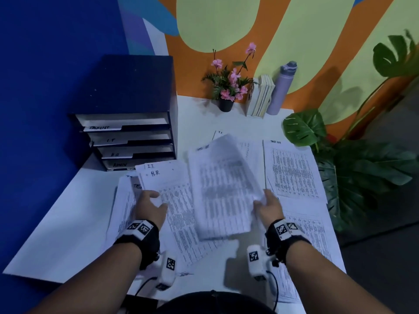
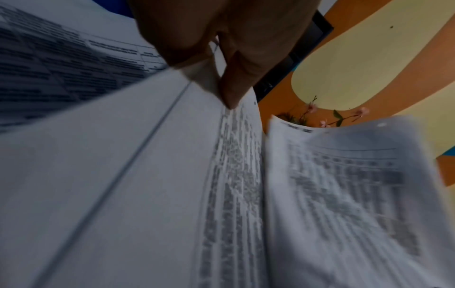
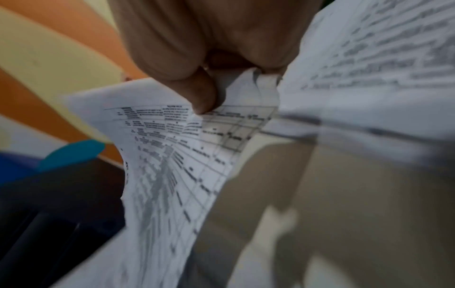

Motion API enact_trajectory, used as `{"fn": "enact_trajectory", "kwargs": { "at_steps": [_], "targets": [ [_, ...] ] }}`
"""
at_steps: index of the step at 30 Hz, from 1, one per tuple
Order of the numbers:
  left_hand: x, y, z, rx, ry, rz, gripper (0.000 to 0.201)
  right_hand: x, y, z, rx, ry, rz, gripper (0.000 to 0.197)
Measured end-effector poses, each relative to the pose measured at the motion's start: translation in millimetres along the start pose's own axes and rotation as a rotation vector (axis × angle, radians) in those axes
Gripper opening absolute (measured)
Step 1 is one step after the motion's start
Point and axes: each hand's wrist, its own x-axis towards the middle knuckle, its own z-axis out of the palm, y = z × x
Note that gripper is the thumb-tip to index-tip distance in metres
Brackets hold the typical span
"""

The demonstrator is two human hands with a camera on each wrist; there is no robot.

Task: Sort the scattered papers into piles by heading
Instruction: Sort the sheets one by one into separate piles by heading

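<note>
On the table [image 1: 68,223] a tray rack [image 1: 127,123] stands at ten o'clock, with papers [image 1: 294,168] scattered across the middle. The right hand [image 1: 268,207] pinches a blurred raised sheet [image 1: 224,186] at centre; the left hand [image 1: 150,207] grips the H.R. sheet [image 1: 167,177] at nine o'clock.

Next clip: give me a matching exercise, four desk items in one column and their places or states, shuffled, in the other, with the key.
Things
1. water bottle
2. flower pot
3. H.R. sheet
4. blurred sheet

Places or states
A. under the left hand
B. lifted, pinched by the right hand
C. left of the books
D. right of the books

Pairs: 1-D, 2-C, 3-A, 4-B
</note>
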Motion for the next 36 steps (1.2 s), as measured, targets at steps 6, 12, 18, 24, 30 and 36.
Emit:
{"fn": "enact_trajectory", "kwargs": {
  "at_steps": [6,12,18,24,30,36],
  "targets": [
    [-3,-10,2,0.059,-0.033,0.025,0.064,62,0,-73,-0.001,0.333,0.016,0.048],
    [-5,-10,5,0.085,-0.034,0.037,0.067,97,1,-127,-0.281,0.466,-0.012,0.033],
    [-6,-14,5,0.106,-0.021,-0.023,0.082,129,12,-141,-0.517,0.370,-0.048,0.048],
    [-9,-16,6,0.087,-0.004,-0.048,0.085,136,14,-132,-0.782,0.197,0.066,0.066],
    [-9,-16,-1,0.072,-0.020,-0.052,0.087,121,6,-98,-0.754,0.098,-0.012,0.057],
    [-7,-23,-11,0.125,-0.109,-0.104,0.051,54,-3,-1,-0.205,-0.242,-0.054,0.034]
  ]
}}
